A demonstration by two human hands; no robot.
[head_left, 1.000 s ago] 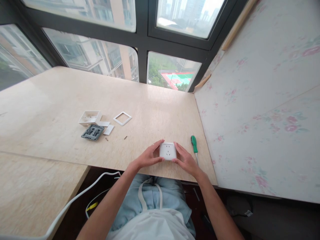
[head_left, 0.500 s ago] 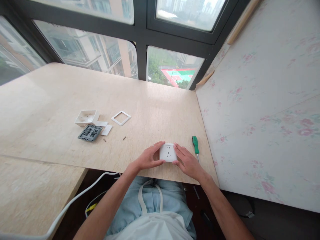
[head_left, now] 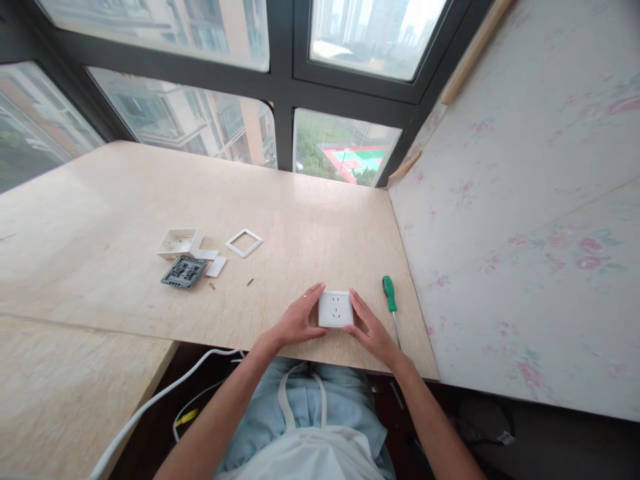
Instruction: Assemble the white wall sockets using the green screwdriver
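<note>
A white wall socket (head_left: pixel 335 309) with several slots in its face lies near the front edge of the tabletop, face up. My left hand (head_left: pixel 299 316) curves round its left side, fingertips at the upper corner and thumb at the lower one. On the right side, my right hand (head_left: pixel 371 331) holds it in the same way, thumb low and fingers high. To the right of that hand rests a screwdriver (head_left: pixel 389 293) with a green handle, its shaft pointing toward me.
Left on the tabletop (head_left: pixel 300 220) are a white open box (head_left: pixel 179 243), a grey socket back part (head_left: pixel 184 273), small white plates (head_left: pixel 217 267), a white frame (head_left: pixel 244 243) and two tiny screws (head_left: pixel 250 282). A papered wall (head_left: pixel 500 233) bounds the right; a white cable (head_left: pixel 165 387) hangs front left.
My fingertips have spread slightly outward along the socket's sides. The view has tilted up a little; the loose parts and the screwdriver lie as before.
</note>
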